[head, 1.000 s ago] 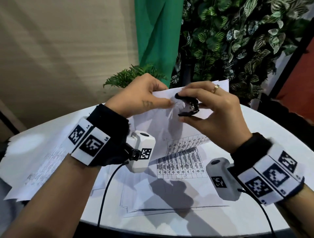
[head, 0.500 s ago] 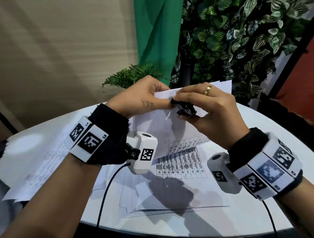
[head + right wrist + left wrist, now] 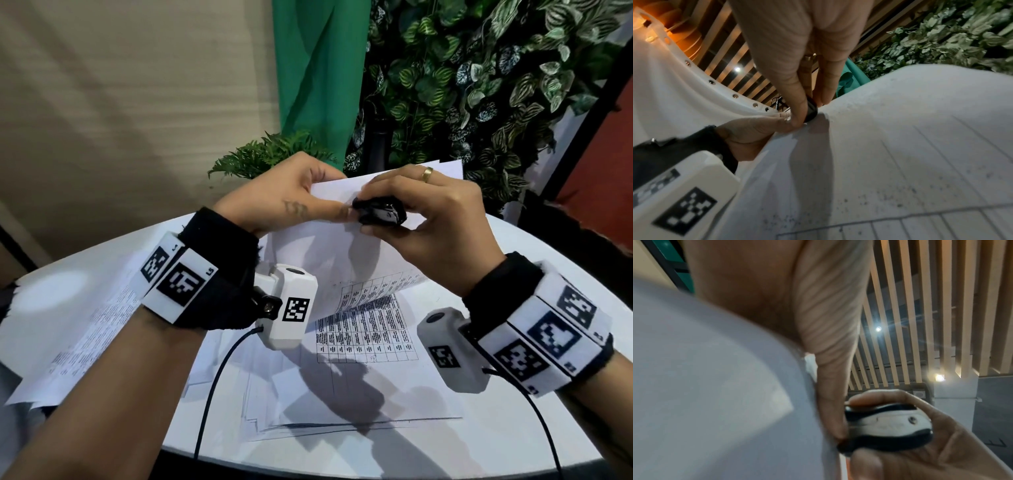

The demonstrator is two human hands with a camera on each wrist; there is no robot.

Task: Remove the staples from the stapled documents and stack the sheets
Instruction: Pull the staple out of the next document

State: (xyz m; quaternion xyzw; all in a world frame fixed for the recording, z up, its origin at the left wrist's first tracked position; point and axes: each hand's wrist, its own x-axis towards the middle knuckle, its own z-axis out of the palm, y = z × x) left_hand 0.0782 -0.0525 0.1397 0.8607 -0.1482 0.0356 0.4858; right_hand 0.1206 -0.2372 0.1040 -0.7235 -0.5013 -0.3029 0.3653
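Note:
A stapled document (image 3: 329, 253) is lifted off the table, its upper edge held up and its printed table hanging below. My left hand (image 3: 291, 202) pinches the document's top left corner, thumb in front and fingers behind. My right hand (image 3: 424, 219) grips a black and silver staple remover (image 3: 378, 214), squeezed at that same corner right beside the left thumb. The left wrist view shows the staple remover (image 3: 885, 425) between the right thumb and fingers, against the paper (image 3: 715, 386). The staple itself is hidden. In the right wrist view the remover (image 3: 810, 110) touches the sheet's edge.
Loose sheets (image 3: 342, 387) lie spread under my hands on the round white table (image 3: 462, 442), one showing a printed grid. More printed pages (image 3: 68, 335) hang over the table's left edge. A small fern (image 3: 267, 154), a green curtain and a leafy wall stand behind.
My right hand has turned the staple remover and closed it on the document's corner next to the left thumb. Both hands and the paper rose slightly.

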